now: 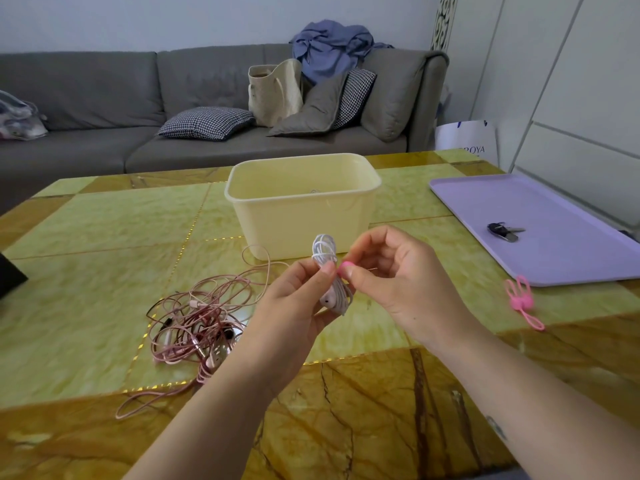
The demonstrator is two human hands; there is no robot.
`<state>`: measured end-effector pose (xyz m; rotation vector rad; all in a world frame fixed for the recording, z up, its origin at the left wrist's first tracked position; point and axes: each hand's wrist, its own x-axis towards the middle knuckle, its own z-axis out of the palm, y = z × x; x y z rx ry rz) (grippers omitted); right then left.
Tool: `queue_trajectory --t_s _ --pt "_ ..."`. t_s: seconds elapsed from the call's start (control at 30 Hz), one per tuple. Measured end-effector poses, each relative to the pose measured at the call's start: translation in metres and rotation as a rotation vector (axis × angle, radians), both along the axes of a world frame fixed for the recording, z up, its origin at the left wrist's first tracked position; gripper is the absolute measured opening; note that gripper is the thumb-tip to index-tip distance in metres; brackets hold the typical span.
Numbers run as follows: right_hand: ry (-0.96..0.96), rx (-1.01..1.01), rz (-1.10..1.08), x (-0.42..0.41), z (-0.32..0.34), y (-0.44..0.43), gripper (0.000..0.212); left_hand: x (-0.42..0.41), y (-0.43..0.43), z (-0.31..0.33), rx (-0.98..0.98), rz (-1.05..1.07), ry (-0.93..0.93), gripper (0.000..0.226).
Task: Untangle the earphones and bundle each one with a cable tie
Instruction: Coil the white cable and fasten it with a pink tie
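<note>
Pink cable tie (344, 265) sits pinched in the right hand's (398, 271) fingers, against the coiled white earphone (329, 271) gripped by the left hand (294, 299) above the green-gold marble bench (104, 220). Tangled pink earphones (197, 323) lie left; grey sofa (104, 98) behind.

A bin (301, 206) is set at the middle of the table (86, 230), with a sofa (104, 109) behind. A tray (554, 258) is placed to its right, with keys (504, 231) laid on it. Spare cable ties (521, 301) are laid just before the tray. Tangled earphones (197, 323) are spread left of the hands, before the bin.
</note>
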<state>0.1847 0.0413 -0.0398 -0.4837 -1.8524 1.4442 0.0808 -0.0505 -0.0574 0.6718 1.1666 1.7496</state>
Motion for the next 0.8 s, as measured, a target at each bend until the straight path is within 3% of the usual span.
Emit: queue_trajectory --t_s 0.33,0.47,0.57,0.73,0.8 --pt "-0.129 0.053 0.075 0.001 -0.002 0.001 0.024 -0.004 -0.001 0.002 -0.019 0.055 -0.125 0.013" --pt "-0.145 0.059 0.011 -0.001 -0.004 0.003 0.018 -0.007 -0.003 0.004 -0.052 0.033 -0.011 0.027" --pt "-0.129 0.072 -0.056 -0.007 -0.003 0.008 0.012 -0.016 -0.005 0.007 -0.134 0.058 0.181 0.02" --pt "0.015 0.126 -0.228 -0.033 0.024 0.021 0.008 -0.052 -0.016 0.007 -0.382 0.2 0.946 0.022" --pt "0.053 0.227 -0.315 -0.055 0.04 0.036 0.008 -0.062 -0.022 0.007 -0.442 0.179 1.09 0.024"
